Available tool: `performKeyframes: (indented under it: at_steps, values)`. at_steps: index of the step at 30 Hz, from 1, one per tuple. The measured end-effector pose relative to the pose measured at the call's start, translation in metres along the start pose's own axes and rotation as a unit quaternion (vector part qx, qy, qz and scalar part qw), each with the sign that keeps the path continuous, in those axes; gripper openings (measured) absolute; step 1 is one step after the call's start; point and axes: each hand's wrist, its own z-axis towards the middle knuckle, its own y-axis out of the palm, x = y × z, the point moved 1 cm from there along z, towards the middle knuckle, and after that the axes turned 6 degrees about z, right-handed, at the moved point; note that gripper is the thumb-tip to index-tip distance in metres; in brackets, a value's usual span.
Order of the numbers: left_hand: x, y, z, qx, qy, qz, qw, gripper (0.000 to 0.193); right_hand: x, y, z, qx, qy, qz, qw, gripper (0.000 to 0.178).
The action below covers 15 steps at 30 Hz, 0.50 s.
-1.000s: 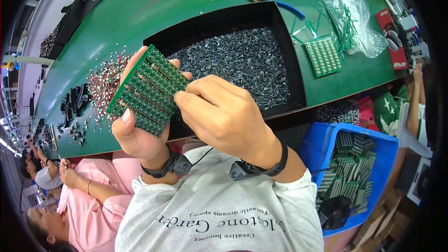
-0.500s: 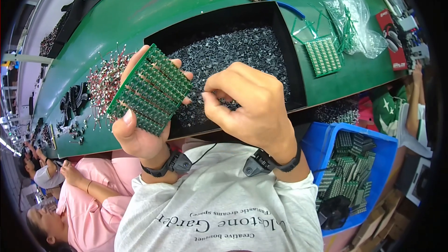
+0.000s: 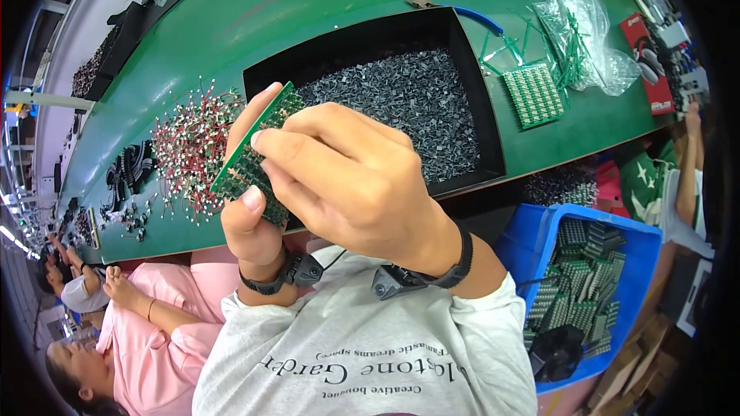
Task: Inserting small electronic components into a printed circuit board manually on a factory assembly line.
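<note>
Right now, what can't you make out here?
Head view:
Circuit board: face largely covered by your right hand.
Any part in the right fingers: blocked by the hand.
Left side of the black box: mostly behind left hand, board and right hand.
Small dark pieces: too tiny to identify.

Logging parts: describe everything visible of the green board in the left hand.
The green board is a thin panel, seemingly circuit-board laminate, with rows of small components on its visible face. It tilts in the left hand, before the left side of the black tray. The right hand covers much of it, fingers apparently touching.
</note>
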Motion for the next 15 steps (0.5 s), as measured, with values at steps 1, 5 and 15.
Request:
performKeyframes:
  at_steps: [1,5,15]
  values:
    - [0.0,0.001,-0.001,0.003,-0.009,0.0,1.0,0.099,0.001,0.002,-0.001,0.006,-0.008,0.003,1.0,0.026]
    - [0.007,0.008,-0.003,0.0,-0.018,0.029,0.999,0.101,0.001,-0.001,0.0,-0.003,-0.001,0.001,1.0,0.023]
    - [0.0,0.001,0.003,-0.009,0.002,0.016,1.0,0.101,0.002,-0.013,0.001,0.055,-0.022,0.033,0.998,0.02]
